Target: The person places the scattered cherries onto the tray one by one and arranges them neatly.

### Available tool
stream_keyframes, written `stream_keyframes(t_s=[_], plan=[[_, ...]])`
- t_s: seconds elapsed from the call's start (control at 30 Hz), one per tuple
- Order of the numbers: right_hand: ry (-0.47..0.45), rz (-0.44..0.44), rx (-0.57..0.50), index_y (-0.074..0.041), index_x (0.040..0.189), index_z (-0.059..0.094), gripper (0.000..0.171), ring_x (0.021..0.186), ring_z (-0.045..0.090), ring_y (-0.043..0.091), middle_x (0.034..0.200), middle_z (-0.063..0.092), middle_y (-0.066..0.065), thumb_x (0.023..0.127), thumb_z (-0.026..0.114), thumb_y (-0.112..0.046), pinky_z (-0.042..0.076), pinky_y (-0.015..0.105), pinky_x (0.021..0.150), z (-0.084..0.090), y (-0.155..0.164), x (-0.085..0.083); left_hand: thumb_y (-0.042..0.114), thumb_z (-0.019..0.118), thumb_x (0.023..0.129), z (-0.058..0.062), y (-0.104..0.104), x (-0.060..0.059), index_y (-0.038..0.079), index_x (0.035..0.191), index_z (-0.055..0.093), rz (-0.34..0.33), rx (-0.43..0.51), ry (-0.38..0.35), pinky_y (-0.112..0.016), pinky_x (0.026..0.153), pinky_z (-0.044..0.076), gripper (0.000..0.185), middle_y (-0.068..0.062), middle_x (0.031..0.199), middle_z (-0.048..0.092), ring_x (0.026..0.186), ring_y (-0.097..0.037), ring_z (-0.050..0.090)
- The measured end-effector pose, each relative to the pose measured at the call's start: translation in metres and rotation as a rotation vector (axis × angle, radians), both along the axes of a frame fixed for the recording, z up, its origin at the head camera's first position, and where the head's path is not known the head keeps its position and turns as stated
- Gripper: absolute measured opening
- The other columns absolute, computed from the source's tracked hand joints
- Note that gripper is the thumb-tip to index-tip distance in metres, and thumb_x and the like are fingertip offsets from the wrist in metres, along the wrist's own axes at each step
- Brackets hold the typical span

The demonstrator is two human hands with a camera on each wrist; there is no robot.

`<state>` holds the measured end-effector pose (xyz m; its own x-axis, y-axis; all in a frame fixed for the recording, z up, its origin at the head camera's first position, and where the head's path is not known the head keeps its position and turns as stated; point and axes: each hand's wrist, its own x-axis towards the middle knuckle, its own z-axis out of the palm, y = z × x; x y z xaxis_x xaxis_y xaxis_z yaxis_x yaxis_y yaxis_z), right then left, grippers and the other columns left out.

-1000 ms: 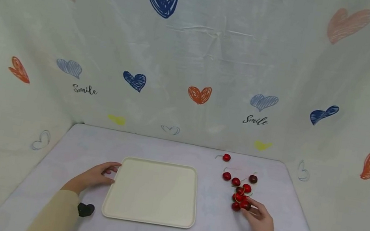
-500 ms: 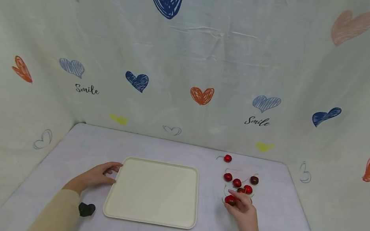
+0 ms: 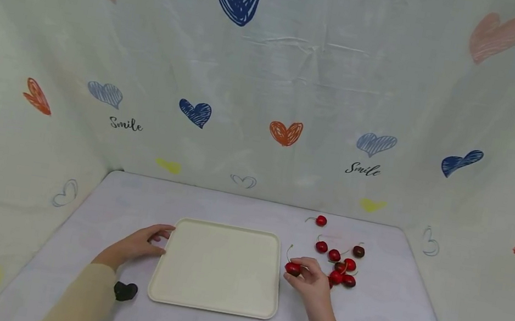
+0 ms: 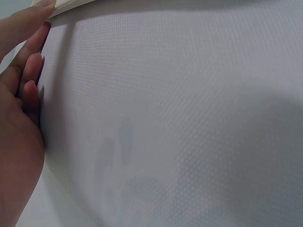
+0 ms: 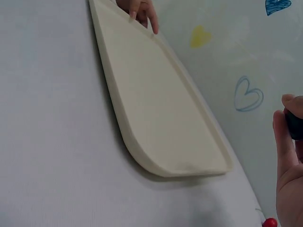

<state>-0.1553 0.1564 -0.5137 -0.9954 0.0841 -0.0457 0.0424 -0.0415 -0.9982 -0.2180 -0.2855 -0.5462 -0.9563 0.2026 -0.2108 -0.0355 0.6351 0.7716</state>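
Observation:
A cream rectangular tray lies flat on the white table, and it also fills the right wrist view as the tray. My left hand rests at its left edge with straight fingers touching the rim; those fingertips show over the far rim. My right hand hovers just right of the tray and pinches a red cherry with its stem up. In the right wrist view the cherry shows dark between my fingers. Several more cherries lie in a loose pile behind that hand.
One cherry lies apart near the back of the table. A small black object sits by my left sleeve. Cloth walls printed with hearts close in the table at the back and on both sides.
My right hand picked a cherry out of the pile and carried it left to the tray's right edge. The left hand stayed at the tray's left rim.

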Motion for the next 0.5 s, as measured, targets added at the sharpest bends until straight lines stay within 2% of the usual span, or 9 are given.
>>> stream_keyframes(t_s=[0.3, 0.5], plan=[[0.086, 0.122, -0.180, 0.018, 0.113, 0.057, 0.038, 0.106, 0.060, 0.019, 0.111, 0.048, 0.013, 0.077, 0.065, 0.023, 0.054, 0.036, 0.083, -0.008, -0.031, -0.007, 0.014, 0.082, 0.078, 0.002, -0.001, -0.001, 0.007, 0.138, 0.052, -0.010, 0.026, 0.001, -0.042, 0.090, 0.040, 0.067, -0.010, 0.121, 0.059, 0.105, -0.025, 0.049], [0.131, 0.188, -0.239, 0.021, 0.113, 0.056, 0.037, 0.106, 0.060, 0.020, 0.109, 0.047, 0.013, 0.076, 0.058, 0.025, 0.053, 0.038, 0.084, -0.014, -0.054, -0.012, 0.015, 0.082, 0.078, -0.002, -0.007, -0.004, 0.007, 0.139, 0.050, -0.038, 0.057, 0.007, -0.041, 0.089, 0.041, 0.069, -0.008, 0.121, 0.058, 0.104, -0.024, 0.048]])
